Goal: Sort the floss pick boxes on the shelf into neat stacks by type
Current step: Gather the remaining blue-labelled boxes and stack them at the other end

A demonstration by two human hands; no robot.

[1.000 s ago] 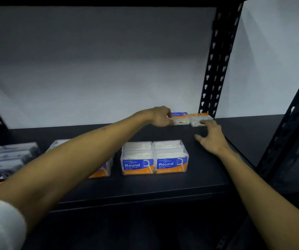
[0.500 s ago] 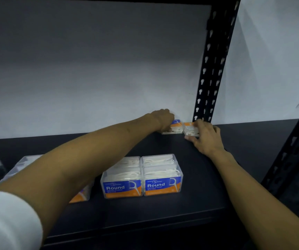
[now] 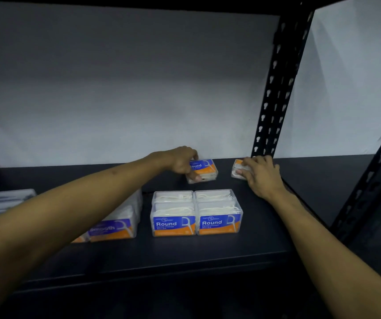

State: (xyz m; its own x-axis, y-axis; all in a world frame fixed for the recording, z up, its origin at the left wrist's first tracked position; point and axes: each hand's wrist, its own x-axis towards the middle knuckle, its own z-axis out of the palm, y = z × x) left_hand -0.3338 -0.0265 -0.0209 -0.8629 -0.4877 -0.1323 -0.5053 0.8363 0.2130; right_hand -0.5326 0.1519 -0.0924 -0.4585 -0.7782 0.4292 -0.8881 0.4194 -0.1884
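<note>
A black metal shelf [image 3: 207,254] stands against a plain white wall [image 3: 127,88], with a perforated black upright [image 3: 276,88] at its back right corner. Toward the back edge, the left hand [image 3: 180,161] grips a "Round" floss pick box [image 3: 204,170], fingers curled over its far side and thumb on its near left corner. Near the back right corner, apart from that box, the right hand [image 3: 262,174] grasps a second small floss pick box [image 3: 237,170], fingers wrapped over its top. Closer to the front edge, a neat block of "Round" boxes [image 3: 196,214] sits mid-shelf. Left of it stands a "Smooth" box [image 3: 113,223], partly hidden by the left forearm. At the far left edge lie blurred clear packs [image 3: 3,201].
</note>
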